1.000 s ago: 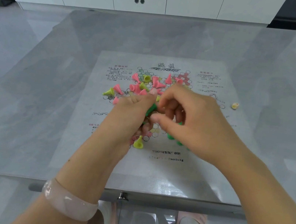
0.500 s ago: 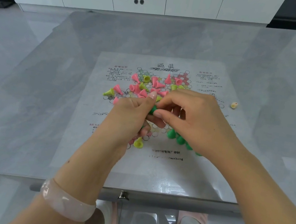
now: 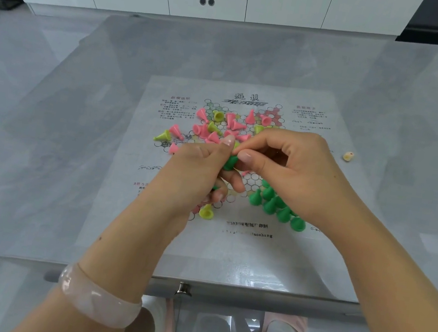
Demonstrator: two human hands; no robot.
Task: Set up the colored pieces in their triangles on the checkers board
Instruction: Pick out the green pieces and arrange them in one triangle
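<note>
Holding: I saw both hands, left hand and right hand, pinching one green piece.
Board: green pieces stood clustered; pink pieces scattered.

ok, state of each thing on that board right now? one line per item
left hand: curled, holding green pieces
right hand: pinching the green piece
green piece: held between both hands, above the board
green pieces: upright, grouped in near-right triangle
pink pieces: scattered, most tipped over
yellow pieces: scattered among pink, some tipped
yellow piece: alone at near edge of star
board: flat on table
</note>
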